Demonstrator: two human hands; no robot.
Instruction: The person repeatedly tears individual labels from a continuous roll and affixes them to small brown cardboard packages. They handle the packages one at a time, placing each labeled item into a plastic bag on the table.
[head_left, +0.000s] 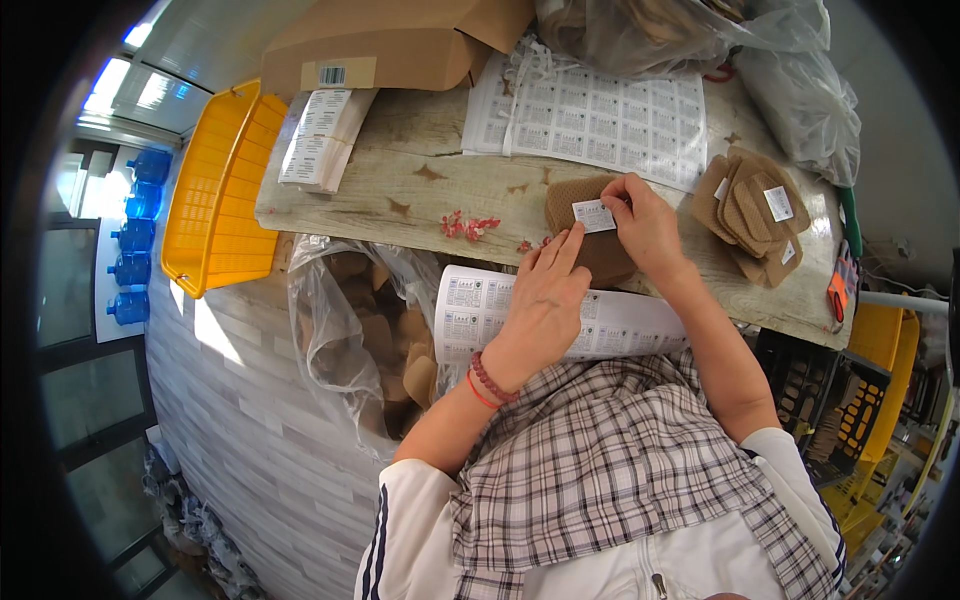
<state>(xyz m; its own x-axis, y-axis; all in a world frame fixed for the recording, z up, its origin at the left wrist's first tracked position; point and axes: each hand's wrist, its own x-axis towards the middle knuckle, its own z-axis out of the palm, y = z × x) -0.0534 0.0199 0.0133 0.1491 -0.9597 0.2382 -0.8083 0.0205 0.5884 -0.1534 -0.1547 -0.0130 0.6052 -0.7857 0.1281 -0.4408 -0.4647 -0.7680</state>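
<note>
The right grip (632,215) is pinched, thumb and forefinger together, seemingly on the right end of a small white rectangular printed paper label (590,216). The left grip (553,275) is loose, fingers extended, its fingertips lying at the label's lower left edge. The label lies on a brown, rounded, mesh-textured fabric pad (607,248), which rests near the front edge of the pale wooden counter (385,180).

The label should weigh almost nothing, bend easily and crease or tear if pulled hard; if its back is sticky, as seems likely, it could cling to skin, so an edge or corner is the place to pinch. The pad looks light and pliable, its weave giving fair friction; flat fingers near its border should steady it.

Just below, a curling white sheet of printed labels (630,318) spans the lap. To the right sits a loose pile of tan labelled pads (740,205); farther back lie more flat white label sheets (640,120).
</note>
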